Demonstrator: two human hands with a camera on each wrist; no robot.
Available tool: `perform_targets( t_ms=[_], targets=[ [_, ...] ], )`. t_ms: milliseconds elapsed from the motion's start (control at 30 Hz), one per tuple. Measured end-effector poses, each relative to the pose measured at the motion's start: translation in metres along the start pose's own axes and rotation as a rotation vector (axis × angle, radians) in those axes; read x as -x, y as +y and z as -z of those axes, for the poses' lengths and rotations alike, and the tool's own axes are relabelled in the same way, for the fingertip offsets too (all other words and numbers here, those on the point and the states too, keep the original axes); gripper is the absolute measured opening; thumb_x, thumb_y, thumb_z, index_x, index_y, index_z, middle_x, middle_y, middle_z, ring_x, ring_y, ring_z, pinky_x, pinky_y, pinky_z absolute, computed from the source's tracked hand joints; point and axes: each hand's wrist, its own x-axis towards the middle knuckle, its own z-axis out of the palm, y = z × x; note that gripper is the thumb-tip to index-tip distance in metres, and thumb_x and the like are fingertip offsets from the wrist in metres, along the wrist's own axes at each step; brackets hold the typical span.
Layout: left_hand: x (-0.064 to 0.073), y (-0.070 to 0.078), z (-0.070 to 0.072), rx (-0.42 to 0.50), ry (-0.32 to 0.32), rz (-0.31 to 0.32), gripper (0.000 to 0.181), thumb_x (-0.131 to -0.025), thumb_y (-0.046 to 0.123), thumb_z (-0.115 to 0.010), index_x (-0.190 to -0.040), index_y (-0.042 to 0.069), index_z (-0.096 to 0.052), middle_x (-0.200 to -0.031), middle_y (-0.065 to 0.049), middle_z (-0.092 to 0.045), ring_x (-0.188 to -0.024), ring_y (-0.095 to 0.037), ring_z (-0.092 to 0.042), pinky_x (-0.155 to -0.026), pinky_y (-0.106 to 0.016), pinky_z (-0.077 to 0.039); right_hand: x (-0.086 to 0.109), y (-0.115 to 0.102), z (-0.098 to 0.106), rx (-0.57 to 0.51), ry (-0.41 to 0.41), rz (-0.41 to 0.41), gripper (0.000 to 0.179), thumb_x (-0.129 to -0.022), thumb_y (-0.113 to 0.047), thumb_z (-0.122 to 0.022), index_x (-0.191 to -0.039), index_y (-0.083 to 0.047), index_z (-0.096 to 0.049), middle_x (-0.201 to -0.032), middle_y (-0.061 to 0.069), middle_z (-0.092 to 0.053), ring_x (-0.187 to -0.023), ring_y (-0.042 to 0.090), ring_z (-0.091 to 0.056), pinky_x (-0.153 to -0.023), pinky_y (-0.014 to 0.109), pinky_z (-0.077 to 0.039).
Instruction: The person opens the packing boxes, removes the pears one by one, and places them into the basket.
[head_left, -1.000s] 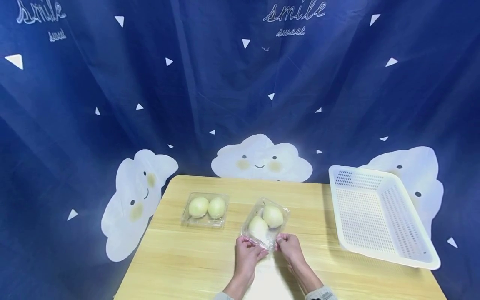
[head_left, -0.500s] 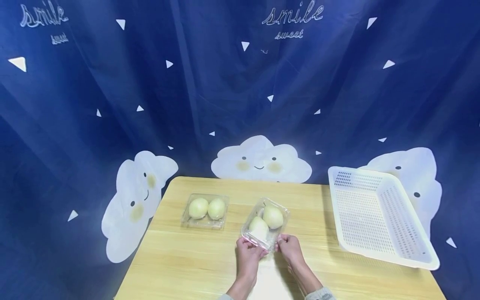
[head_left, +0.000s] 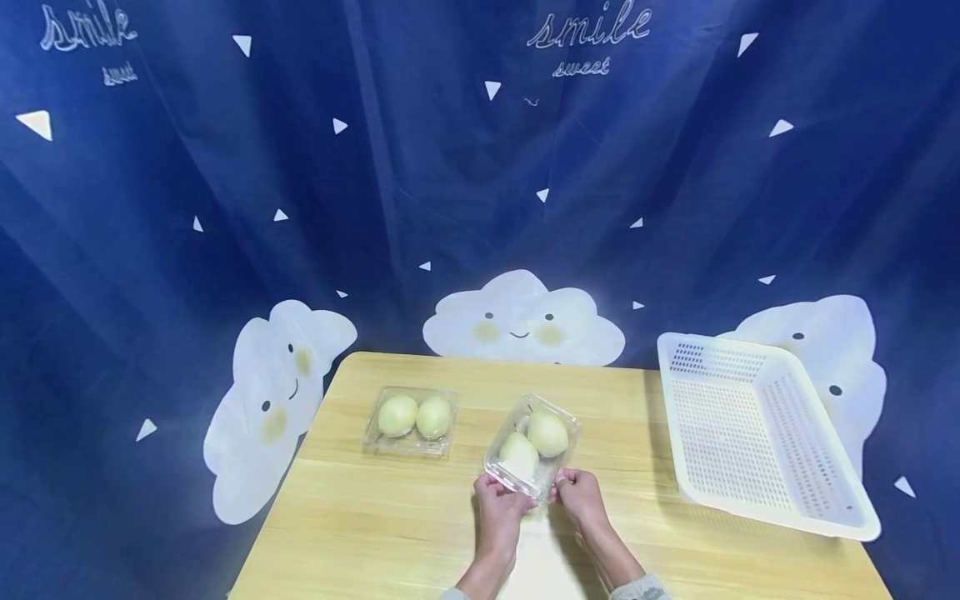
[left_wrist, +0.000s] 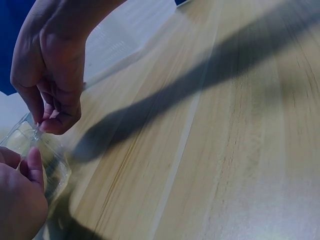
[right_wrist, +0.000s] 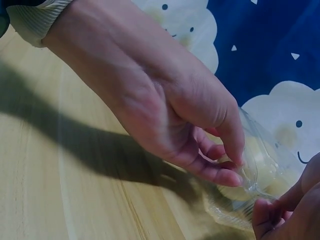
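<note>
A dark blue curtain [head_left: 450, 208] is filling most of the head view, its smiling clouds and white triangles showing behind a pale wooden bench [head_left: 360, 533] that is taking up the lower part of the frame. At the lower centre, a clear container [head_left: 547, 473] is lying askew with a near corner pointing towards the person, and two pale pears [head_left: 547, 435] are sitting inside it, close together. The left grip [head_left: 498, 515] is pinching the container's near edge from the left, while the right grip [head_left: 583, 502] is pinching it just beside, on the right. Both are working with thumb and fingertips, probably because the plastic rim is thin and is offering little else to hold; holding from two sides is likely keeping the light box from sliding. Whether the lid is parting at that edge, the wrist views are not making clear.

Left of centre, a second container [head_left: 412, 448] is resting squarer to the bench, holding two more pears [head_left: 397, 416], well apart from the hands. At the right of the frame, a white basket [head_left: 731, 437] is standing aslant, its position apparently leaving the middle free for handwork.
</note>
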Motion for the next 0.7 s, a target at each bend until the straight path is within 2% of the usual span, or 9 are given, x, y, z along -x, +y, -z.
perform_targets(
  t_ms=[300, 700],
  targets=[
    [0.0015, 0.0003, -0.0006, -0.003, -0.005, 0.001, 0.073, -0.074, -0.006, -0.072, -0.135, 0.0, -0.031, -0.118, -0.019, -0.051, -0.091, -0.022, -0.065, -0.077, -0.027, -0.061, 0.0011, -0.0016, -0.0025, 0.011, 0.019, 0.006, 0.02, -0.102, -0.001, -0.048, -0.09, 0.005, -0.061, -0.077, 0.004, -0.059, -0.071, 0.014, -0.057, -0.062, 0.023, -0.053],
    [0.0005, -0.0036, -0.0018, -0.01, 0.005, -0.009, 0.073, -0.077, -0.005, -0.074, -0.136, 0.001, -0.031, -0.123, -0.021, -0.051, -0.096, -0.024, -0.065, -0.081, -0.03, -0.062, 0.0011, -0.0022, -0.0027, 0.004, 0.024, 0.026, 0.02, -0.104, -0.002, -0.048, -0.098, 0.011, -0.061, -0.076, 0.005, -0.059, -0.07, 0.014, -0.057, -0.062, 0.024, -0.054]
  ],
)
